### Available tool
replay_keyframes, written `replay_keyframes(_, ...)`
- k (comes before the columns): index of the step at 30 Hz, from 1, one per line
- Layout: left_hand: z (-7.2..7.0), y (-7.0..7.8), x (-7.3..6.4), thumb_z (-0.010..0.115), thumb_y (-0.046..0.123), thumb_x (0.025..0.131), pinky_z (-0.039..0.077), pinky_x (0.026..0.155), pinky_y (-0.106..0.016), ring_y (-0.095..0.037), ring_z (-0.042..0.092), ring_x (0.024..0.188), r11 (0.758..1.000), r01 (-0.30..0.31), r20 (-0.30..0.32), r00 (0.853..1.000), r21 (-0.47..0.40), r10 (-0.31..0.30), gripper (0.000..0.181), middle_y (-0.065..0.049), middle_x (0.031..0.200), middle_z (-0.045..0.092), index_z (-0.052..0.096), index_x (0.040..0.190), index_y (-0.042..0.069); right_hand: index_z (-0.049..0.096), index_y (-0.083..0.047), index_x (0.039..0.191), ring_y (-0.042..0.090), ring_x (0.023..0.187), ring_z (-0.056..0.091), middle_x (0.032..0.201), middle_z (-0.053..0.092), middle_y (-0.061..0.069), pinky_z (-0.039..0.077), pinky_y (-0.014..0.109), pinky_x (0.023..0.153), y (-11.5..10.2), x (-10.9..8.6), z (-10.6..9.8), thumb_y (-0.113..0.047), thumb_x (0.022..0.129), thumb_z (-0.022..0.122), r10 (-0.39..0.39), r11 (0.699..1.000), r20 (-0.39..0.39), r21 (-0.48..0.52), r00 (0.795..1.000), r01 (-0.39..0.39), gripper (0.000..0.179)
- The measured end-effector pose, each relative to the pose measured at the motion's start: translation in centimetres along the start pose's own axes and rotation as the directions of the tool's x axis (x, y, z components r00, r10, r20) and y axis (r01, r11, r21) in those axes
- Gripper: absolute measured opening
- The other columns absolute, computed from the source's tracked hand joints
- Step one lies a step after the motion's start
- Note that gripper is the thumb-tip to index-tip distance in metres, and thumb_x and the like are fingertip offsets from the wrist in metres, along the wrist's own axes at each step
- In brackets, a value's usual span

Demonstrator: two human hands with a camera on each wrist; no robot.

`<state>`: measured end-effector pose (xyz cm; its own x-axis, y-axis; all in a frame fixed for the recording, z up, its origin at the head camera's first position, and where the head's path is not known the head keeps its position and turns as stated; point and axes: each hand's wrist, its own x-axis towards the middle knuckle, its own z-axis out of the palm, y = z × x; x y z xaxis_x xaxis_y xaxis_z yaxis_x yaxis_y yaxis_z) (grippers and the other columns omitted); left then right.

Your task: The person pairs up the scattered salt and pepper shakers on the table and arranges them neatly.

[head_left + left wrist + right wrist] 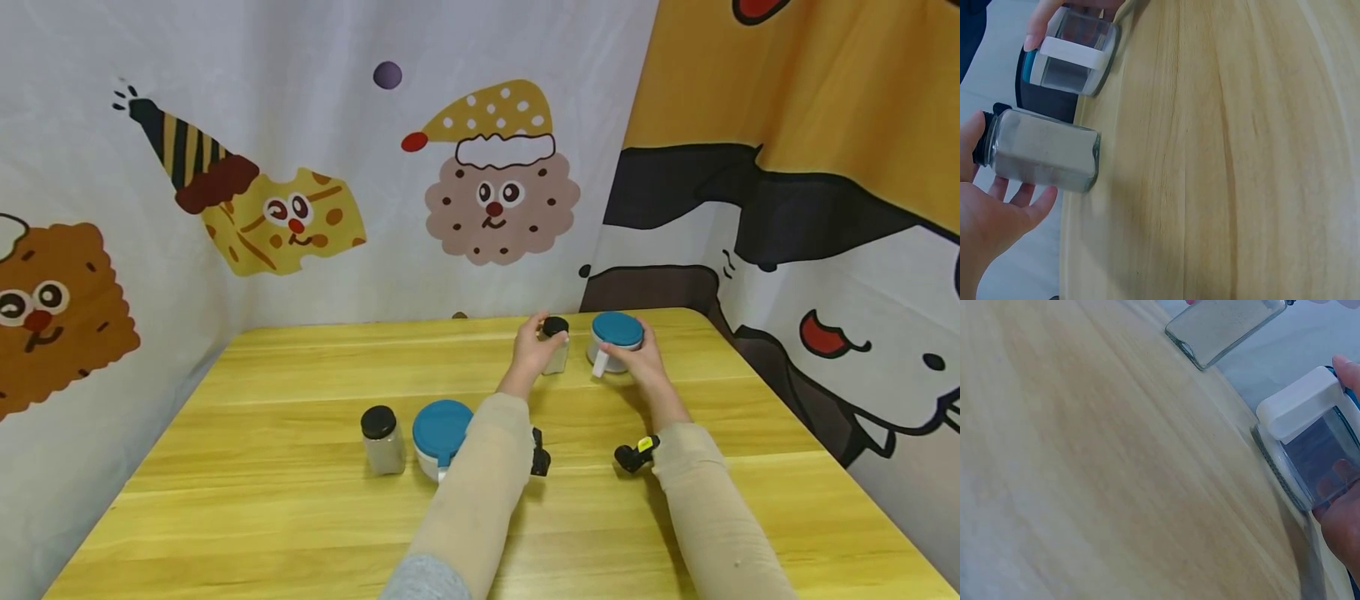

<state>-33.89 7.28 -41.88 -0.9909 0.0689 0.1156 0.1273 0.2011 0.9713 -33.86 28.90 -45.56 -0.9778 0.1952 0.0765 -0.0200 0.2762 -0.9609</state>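
Near the table's far edge, my left hand (pixel 530 350) grips a clear jar (pixel 556 360) with a black lid and pale contents. In the left wrist view, the thumb is at the jar's lid (pixel 982 140) and the fingers are along its side. To the right, my right hand (pixel 637 358) holds a clear container (pixel 1316 456) with a blue lid (pixel 617 328) and a white handle (pixel 1300 403). Its fingers are around the container's side, with the thumb near the lid by the handle. Jar and container stand upright side by side, a small gap between them.
Closer on the wooden table (pixel 300 517) stand another black-lidded jar (pixel 384 450) and another blue-lidded container (pixel 441 429), partly hidden by my left forearm. A patterned curtain (pixel 315 100) hangs behind the table and along its sides.
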Motion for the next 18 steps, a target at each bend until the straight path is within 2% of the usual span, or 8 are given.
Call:
replay_keyframes(7, 0.01, -0.24, -0.06, 0.069, 0.018, 0.09, 0.044, 0.095, -0.034, -0.024, 0.046, 0.123, 0.999, 0.002, -0.014, 1.0, -0.035, -0.003, 0.05, -0.009, 0.138, 0.048, 0.053, 0.137, 0.012, 0.003, -0.014, 0.155, 0.035, 0.141, 0.014, 0.157, 0.01, 0.017, 0.015, 0.051, 0.111, -0.1, -0.11, 0.21, -0.029, 0.082, 0.078, 0.014, 1.0, -0.009, -0.01, 1.0, -0.014, 0.105)
replay_keyframes(18, -0.09, -0.14, -0.25, 0.069, 0.018, 0.089, 0.044, 0.095, -0.034, -0.024, 0.047, 0.12, 1.0, -0.015, -0.019, 1.0, -0.016, 0.014, 0.048, -0.01, 0.135, 0.048, 0.055, 0.134, 0.009, 0.008, -0.014, 0.155, 0.035, 0.14, 0.018, 0.156, 0.015, 0.018, 0.017, 0.05, 0.111, -0.22, -0.27, 0.43, -0.029, 0.08, 0.079, 0.011, 1.0, -0.038, -0.013, 0.999, -0.012, 0.104)
